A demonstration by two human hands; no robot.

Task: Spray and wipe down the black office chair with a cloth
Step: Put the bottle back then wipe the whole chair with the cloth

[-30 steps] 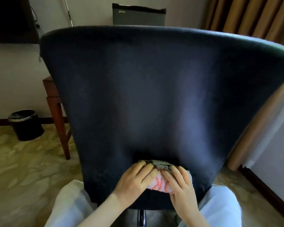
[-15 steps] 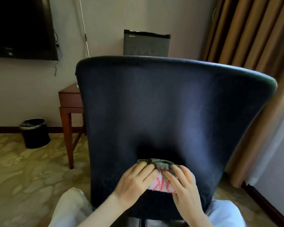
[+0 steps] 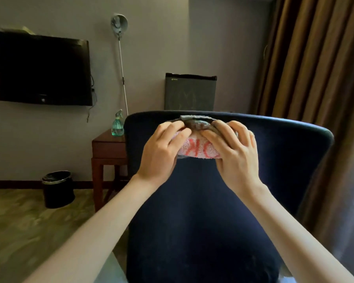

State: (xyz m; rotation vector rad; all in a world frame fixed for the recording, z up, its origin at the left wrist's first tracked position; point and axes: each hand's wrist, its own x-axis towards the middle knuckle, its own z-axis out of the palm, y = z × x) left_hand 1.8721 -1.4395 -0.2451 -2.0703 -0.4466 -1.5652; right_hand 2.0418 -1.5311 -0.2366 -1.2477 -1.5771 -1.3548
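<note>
The dark backrest of the office chair (image 3: 202, 211) fills the middle of the view, seen from behind. A folded cloth (image 3: 198, 146), pinkish white with red letters and a grey upper layer, is pressed against the backrest just below its top edge. My left hand (image 3: 161, 152) grips the cloth's left end and my right hand (image 3: 233, 154) grips its right end, both arms stretched out. A green spray bottle (image 3: 117, 124) stands on a small wooden table (image 3: 107, 148) to the left of the chair, out of either hand's hold.
A black waste bin (image 3: 57, 188) sits on the patterned floor at the left wall. A wall-mounted TV (image 3: 39, 70) hangs at the upper left. A dark mini fridge (image 3: 190, 91) stands behind the chair. Brown curtains (image 3: 315, 58) hang on the right.
Both hands have slid the cloth up the backrest from its lower part to just under the top edge. The view has risen, so the chair sits lower in the frame.
</note>
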